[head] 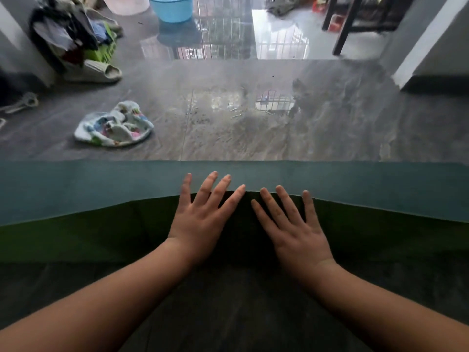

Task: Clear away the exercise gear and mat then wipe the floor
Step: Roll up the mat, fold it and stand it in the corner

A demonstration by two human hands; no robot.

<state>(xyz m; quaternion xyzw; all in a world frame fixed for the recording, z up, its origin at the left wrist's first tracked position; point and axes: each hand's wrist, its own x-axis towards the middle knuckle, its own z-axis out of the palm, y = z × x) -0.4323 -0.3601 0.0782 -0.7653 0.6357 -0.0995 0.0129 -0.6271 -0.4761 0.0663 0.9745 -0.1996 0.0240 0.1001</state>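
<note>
Both forearms reach fwd over the mat [76, 189], which lies across the floor [253, 138] right in front of the person, its green underside folded up over the blue-grey top. Left hand [203, 219] flat on the fold, fingers spread wide & straight, tips over the fold edge onto the blue part; nothing gripped. Right hand [294, 224] beside it, also splayed flat, pressing the green side, holding nothing. Beyond the mat, a crumpled patterned cloth [114, 127] on the grey tiles to the left, w/ a wet-looking patch near centre. Further: beige slipper [94, 71], clothes pile [73, 36], blue basin [171, 7] at the back.
</note>
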